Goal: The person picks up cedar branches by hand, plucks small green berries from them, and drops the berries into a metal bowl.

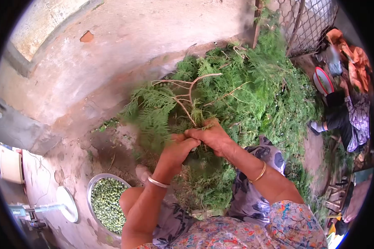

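Head view: right hand closed on the lower end of a forked branch, left hand touching it, its grip hidden, can't tell; branch just ahead of both, long axis pointing away from the body, right hand nearer.

Here's your branch, up off the ground, its near end gathered in your right hand, your left hand tucked right against it. Look at that stem: brown, woody, stripped bare along its length, slanting away from you, then forking, one limb bending over to the right. A thinner bare twig pokes out left. And over on that left side, feathery green sprays, fine-leaved, drooping, blurred low down. The gripped end itself? Hidden in your hold.
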`<state>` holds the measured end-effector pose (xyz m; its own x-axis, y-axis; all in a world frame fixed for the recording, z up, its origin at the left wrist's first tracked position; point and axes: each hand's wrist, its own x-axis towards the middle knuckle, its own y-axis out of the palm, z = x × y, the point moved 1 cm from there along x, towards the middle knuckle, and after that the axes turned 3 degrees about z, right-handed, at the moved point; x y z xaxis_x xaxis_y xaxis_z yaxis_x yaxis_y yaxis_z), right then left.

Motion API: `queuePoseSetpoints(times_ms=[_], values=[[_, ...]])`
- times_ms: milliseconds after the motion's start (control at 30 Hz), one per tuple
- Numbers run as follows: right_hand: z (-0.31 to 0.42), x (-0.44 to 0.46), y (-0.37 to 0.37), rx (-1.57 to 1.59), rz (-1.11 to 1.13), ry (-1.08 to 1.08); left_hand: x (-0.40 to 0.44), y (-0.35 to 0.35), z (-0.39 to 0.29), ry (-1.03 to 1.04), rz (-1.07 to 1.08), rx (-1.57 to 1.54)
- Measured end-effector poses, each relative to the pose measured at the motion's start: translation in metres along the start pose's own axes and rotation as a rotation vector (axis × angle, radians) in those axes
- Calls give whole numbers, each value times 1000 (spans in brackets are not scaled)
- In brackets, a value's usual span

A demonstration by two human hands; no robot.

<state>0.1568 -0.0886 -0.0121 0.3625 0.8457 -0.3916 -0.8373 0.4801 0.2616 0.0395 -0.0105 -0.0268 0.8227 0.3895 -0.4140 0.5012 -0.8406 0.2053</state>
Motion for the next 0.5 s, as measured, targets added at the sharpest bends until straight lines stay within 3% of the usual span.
queuePoseSetpoints(times_ms=[67, 100, 167, 233, 300, 500], values=[[-1, 0, -1, -13, -38, 33, 4, 2, 3, 101, 10, 26], [0, 1, 0, -6, -4, -52, 2, 0, 0, 99, 21, 28], [1, -1, -4, 1, 9, -136, -8, 3, -18, -170, 81, 164], [4, -2, -6, -61, 12, -32, -9, 10, -17, -180, 67, 149], [0, 0, -7, -22, -10, -67, -8, 13, -12, -187, 50, 136], [-2, 5, -8, 63, -105, -184, -4, 25, 1, -21, -40, -307]])
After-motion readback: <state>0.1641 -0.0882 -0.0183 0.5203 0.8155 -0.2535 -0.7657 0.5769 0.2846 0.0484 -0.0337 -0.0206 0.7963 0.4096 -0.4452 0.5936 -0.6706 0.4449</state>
